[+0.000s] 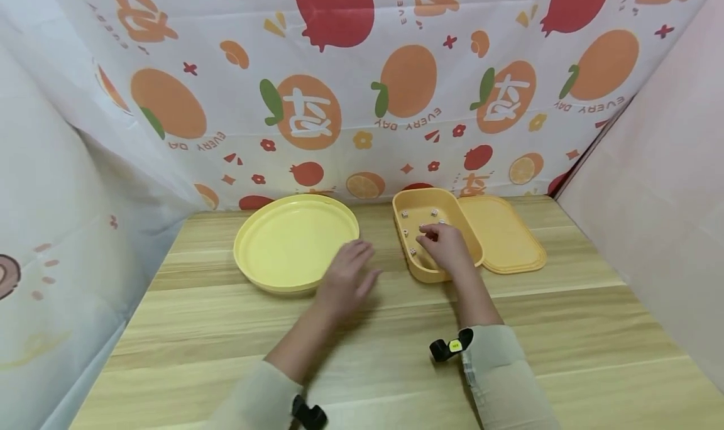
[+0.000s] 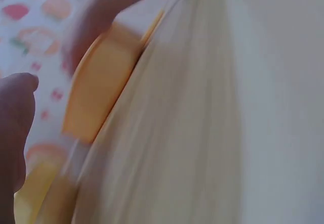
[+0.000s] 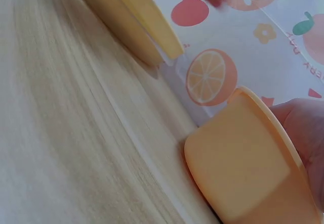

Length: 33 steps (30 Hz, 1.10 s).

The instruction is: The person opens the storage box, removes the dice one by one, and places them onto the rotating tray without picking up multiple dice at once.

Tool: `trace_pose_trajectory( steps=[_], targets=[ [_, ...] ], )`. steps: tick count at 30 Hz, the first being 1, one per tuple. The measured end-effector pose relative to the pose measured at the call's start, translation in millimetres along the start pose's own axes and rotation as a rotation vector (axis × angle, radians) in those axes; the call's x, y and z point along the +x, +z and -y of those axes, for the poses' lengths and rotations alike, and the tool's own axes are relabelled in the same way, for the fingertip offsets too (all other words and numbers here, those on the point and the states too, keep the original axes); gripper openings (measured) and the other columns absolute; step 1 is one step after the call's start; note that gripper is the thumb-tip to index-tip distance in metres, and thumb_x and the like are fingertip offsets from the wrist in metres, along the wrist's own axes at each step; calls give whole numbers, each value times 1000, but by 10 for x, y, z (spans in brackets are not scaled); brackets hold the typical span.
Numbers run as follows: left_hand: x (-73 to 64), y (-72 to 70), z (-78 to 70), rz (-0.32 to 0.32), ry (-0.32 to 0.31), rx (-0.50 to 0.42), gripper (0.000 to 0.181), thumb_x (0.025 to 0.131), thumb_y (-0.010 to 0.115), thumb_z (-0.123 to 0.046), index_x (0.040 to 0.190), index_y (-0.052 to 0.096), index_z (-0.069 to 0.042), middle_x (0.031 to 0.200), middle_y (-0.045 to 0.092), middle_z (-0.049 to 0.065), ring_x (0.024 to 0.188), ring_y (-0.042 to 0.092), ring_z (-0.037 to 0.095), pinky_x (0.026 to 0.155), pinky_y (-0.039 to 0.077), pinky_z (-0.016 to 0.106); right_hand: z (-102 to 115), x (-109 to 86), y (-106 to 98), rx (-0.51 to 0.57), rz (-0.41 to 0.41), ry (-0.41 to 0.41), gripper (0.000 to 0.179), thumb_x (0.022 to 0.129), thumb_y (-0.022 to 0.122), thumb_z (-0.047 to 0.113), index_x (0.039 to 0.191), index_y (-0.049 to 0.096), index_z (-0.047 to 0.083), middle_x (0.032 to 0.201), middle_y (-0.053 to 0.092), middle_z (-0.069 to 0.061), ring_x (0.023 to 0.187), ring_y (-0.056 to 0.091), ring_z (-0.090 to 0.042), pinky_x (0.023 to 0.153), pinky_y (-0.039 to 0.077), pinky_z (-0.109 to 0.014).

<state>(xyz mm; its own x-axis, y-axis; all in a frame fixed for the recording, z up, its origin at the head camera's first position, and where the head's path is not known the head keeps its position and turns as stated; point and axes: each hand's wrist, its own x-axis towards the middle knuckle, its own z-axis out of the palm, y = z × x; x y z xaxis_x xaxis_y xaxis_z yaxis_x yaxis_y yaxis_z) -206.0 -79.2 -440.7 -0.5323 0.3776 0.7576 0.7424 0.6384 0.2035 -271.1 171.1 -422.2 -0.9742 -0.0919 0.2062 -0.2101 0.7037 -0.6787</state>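
My right hand (image 1: 445, 246) reaches down into an orange-yellow rectangular box (image 1: 475, 249), its thumb and forefinger bent with a small gap between the tips. Several small white dice lie on the box floor, among them a die (image 1: 434, 212) at the back and another die (image 1: 413, 251) near the left wall. In the right wrist view the box wall hides the fingertips. My left hand (image 1: 346, 279) hovers at the right rim of a round yellow tray (image 1: 261, 281), fingers loosely extended and holding nothing visible; it is blurred.
A flat orange-yellow lid (image 1: 511, 238) lies against the right side of the box. Behind them hangs a fruit-printed cloth (image 1: 362, 90) at the back edge of the wooden table (image 1: 390, 354). White cloth sides (image 1: 650, 166) stand left and right.
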Motion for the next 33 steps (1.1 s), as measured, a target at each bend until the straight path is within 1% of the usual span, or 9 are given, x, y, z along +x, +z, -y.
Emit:
trace_pose_trajectory(
  steps=[2,5,9,13,16,20,24,30,33],
  targets=[
    [-109,-224,162,0,-58,32,43,84,74,-18,119,65,5,126,64,21,123,56,39,113,40,52,-8,10,11,-23,19,-5,31,92,69,22,116,71,3,105,72,-12,92,64,-25,82,55,-41],
    [-293,-557,399,33,-191,70,43,88,72,-20,122,63,5,133,61,20,129,51,40,116,34,55,-22,17,11,-67,45,-14,31,92,69,22,115,71,2,101,72,-13,93,65,-26,84,55,-43],
    [-528,-940,671,142,-374,117,48,96,62,-29,131,58,4,144,52,19,140,41,38,122,25,52,-27,15,4,-103,93,1,33,92,68,24,116,71,1,99,70,-13,93,64,-27,84,55,-44],
    [-703,-1175,868,248,-476,131,52,102,50,-34,137,53,5,150,45,20,144,33,37,125,20,47,0,10,2,-148,166,17,38,91,68,27,119,69,1,103,71,-14,95,65,-27,85,55,-44],
    [-794,-1225,973,251,-469,130,47,104,48,-30,133,56,6,146,49,20,142,37,37,123,24,47,34,13,12,-180,226,28,41,91,68,29,121,68,1,103,71,-14,94,65,-26,84,55,-44],
    [-879,-1210,1030,166,-440,145,37,102,51,-21,123,64,6,138,58,19,136,46,38,119,30,50,81,36,30,-211,287,38,39,93,64,30,121,69,3,105,71,-14,95,65,-26,84,55,-44],
    [-918,-1191,1041,100,-450,150,35,102,51,-18,121,65,8,137,58,20,136,45,39,119,31,51,74,49,43,-238,338,60,38,94,61,31,120,70,5,109,71,-13,100,65,-26,87,55,-44],
    [-937,-1193,1048,122,-506,139,41,105,45,-23,126,61,8,143,53,20,141,39,38,119,30,52,59,69,27,-227,410,92,40,94,61,29,123,67,1,112,70,-15,99,65,-25,88,55,-44],
    [-947,-1210,1057,123,-491,145,41,105,46,-23,126,61,8,143,52,20,141,39,38,119,31,52,98,105,-1,-205,432,135,43,92,64,29,125,66,1,118,68,-16,102,63,-25,92,54,-44]
  ],
)
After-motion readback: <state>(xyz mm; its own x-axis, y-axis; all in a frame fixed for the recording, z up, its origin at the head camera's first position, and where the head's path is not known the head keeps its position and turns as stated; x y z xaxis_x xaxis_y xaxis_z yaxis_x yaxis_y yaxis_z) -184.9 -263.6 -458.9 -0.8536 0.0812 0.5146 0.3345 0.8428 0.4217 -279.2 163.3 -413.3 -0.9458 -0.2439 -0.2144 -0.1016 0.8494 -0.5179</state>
